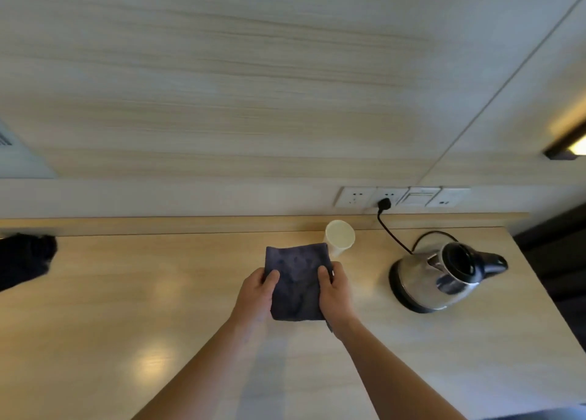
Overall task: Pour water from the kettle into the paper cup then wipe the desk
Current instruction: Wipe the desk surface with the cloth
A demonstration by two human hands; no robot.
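Note:
A folded dark grey cloth (296, 280) is held flat over the middle of the wooden desk (126, 308). My left hand (256, 296) grips its left edge and my right hand (335, 294) grips its right edge, thumbs on top. A white paper cup (339, 237) stands upright just behind the cloth, near the back ledge. To the right, a steel kettle (444, 275) with a black handle and an open top sits on its black base; whether it holds water cannot be told.
A black cord (391, 232) runs from the kettle base to a wall socket (385, 199) behind the cup. A dark object (25, 259) lies at the desk's far left. The desk's right edge (545, 296) drops off beside the kettle.

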